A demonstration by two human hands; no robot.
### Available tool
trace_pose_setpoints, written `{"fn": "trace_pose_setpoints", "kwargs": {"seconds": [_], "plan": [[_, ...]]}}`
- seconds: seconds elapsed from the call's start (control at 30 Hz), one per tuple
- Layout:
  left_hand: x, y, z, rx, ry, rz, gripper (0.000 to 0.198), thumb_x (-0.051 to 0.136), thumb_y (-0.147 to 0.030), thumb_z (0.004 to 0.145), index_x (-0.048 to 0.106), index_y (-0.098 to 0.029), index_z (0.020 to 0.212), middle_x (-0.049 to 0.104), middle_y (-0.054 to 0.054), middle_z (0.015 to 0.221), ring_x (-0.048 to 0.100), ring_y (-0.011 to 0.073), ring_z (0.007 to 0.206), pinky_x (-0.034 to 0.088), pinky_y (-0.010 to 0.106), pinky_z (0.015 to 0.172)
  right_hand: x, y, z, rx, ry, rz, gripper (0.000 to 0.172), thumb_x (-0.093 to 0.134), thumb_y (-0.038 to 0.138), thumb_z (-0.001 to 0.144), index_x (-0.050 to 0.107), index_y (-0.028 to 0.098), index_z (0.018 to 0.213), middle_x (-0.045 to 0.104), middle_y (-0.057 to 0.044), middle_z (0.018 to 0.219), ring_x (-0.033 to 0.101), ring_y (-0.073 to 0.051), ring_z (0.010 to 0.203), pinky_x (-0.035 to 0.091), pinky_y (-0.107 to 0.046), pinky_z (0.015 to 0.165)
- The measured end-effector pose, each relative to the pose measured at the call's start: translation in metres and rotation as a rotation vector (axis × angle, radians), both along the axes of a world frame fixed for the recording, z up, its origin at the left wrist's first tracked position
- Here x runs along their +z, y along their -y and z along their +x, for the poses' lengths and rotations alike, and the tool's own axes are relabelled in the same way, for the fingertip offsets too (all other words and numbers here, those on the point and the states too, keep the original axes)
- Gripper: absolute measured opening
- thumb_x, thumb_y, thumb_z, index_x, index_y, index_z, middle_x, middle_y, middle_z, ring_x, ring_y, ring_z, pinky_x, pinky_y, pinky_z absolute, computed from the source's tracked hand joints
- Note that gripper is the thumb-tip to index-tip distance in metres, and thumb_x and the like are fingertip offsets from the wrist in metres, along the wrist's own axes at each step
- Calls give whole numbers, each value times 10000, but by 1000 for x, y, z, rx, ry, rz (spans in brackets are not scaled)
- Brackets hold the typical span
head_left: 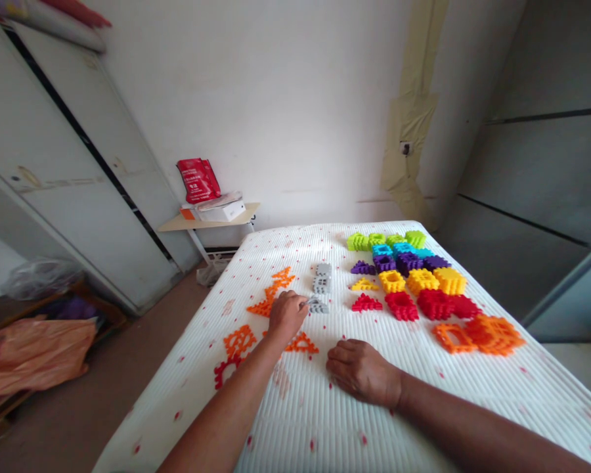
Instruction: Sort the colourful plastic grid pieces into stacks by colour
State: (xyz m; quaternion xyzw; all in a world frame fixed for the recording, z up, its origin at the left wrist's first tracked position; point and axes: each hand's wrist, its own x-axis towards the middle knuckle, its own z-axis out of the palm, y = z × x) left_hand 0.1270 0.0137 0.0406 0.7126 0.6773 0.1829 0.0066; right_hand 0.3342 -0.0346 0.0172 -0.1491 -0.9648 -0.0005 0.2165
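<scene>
My left hand (pixel 286 315) is stretched out over the white bedspread (pixel 423 407), its fingers pinched on a grey bristle block (pixel 317 305). Two more grey blocks (pixel 322 278) lie in a row just beyond it. Orange lattice pieces (pixel 270 292) lie around and under that hand. My right hand (pixel 362 370) rests knuckles-up on the cloth with its fingers curled under, nothing visible in it. To the right, blocks are sorted by colour in rows: green (pixel 384 240), blue and purple (pixel 404 259), yellow (pixel 421 281), red (pixel 418 305), orange (pixel 482 334).
The bed's left edge drops to a brown floor. A small shelf (pixel 211 222) with a white box and a red bag stands by the wall behind the bed. Grey cabinet doors line the left side, with bags beneath them.
</scene>
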Motion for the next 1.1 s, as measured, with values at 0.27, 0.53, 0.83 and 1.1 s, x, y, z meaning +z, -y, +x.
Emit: {"fn": "trace_pose_setpoints", "kwargs": {"seconds": [0.27,0.53,0.83,1.1], "plan": [[2,1,2,22,18,-31,192,562,-286,778,689,-233,913,656,32,891,546,152,910,389,256,819,0,0,-1,2,4,-18,190,428,207,889,508,179,719,563,-27,734,462,-139,673,324,-281,622],[1,1,3,23,27,-26,162,582,-286,759,691,-231,866,651,29,886,550,149,903,394,254,812,-1,0,-1,-5,22,-20,186,427,223,892,510,181,730,570,-29,752,461,-146,686,325,-290,633],[9,4,0,29,-15,28,248,604,-331,727,681,-219,934,652,42,854,566,175,874,419,281,802,-2,0,-1,3,11,-55,195,421,223,898,522,174,739,574,-43,768,479,-146,706,348,-284,659],[33,30,-48,105,122,130,227,546,-271,744,683,-241,922,672,21,881,586,163,886,429,282,832,-3,0,-1,4,13,-57,245,367,193,923,531,172,742,568,-48,767,485,-147,718,365,-281,679]]}}
